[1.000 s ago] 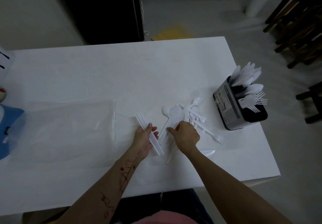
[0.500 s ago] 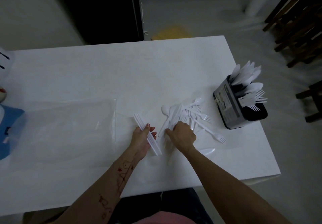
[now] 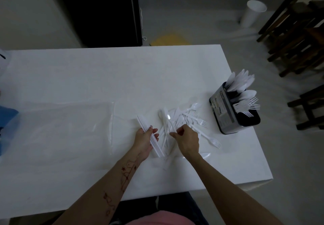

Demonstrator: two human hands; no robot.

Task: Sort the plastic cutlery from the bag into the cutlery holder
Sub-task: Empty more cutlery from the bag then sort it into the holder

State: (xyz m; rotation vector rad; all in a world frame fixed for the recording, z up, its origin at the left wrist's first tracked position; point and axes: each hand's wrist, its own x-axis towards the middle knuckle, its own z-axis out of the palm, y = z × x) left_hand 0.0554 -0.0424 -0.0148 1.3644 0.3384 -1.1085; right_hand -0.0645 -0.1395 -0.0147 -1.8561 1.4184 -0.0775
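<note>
A flat clear bag [image 3: 66, 128] lies on the white worktop [image 3: 105, 77]. The left hand [image 3: 144, 141] grips a fork bundle [image 3: 149, 134], long axis running far-left to near-right. The right hand [image 3: 187, 139] pinches one piece from the loose cutlery pile [image 3: 185, 119]. The part-filled cutlery holder [image 3: 229, 112] stands rightmost.

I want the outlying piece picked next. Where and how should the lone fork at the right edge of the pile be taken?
Pinch the lone fork mid-handle from above. It lies flat with tines toward the table's right edge, apart from the pile, so its handle is clear.
</note>
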